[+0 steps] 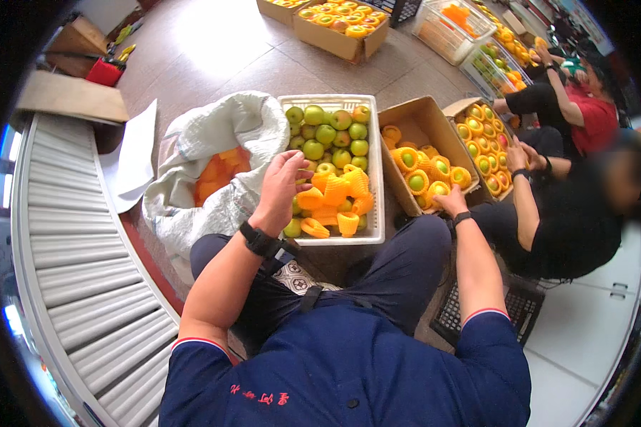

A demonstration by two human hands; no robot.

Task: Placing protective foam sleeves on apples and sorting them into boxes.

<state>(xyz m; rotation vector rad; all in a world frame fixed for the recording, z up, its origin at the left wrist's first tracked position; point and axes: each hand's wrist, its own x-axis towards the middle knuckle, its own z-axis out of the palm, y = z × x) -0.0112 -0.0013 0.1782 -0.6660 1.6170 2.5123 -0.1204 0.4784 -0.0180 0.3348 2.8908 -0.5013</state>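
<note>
My left hand (282, 184) hovers over the left edge of a white plastic crate (380, 213), with no object visible in its partly curled fingers. Loose green and reddish apples (326, 133) fill the crate. Several yellow foam net sleeves (335, 191) lie over the apples at its near end. To the right, my right hand (452, 202) reaches into the near corner of a cardboard box (416, 115). Its fingers are on an apple in a yellow foam sleeve (437, 190). Other sleeved apples (417, 181) lie around that one.
A white woven sack (179, 144) holding orange foam sleeves (221, 173) stands left of the crate. A roller conveyor (85, 224) curves along the left. At right, a person (561, 213) handles a box of sleeved apples (481, 141). Another filled carton (328, 40) stands ahead.
</note>
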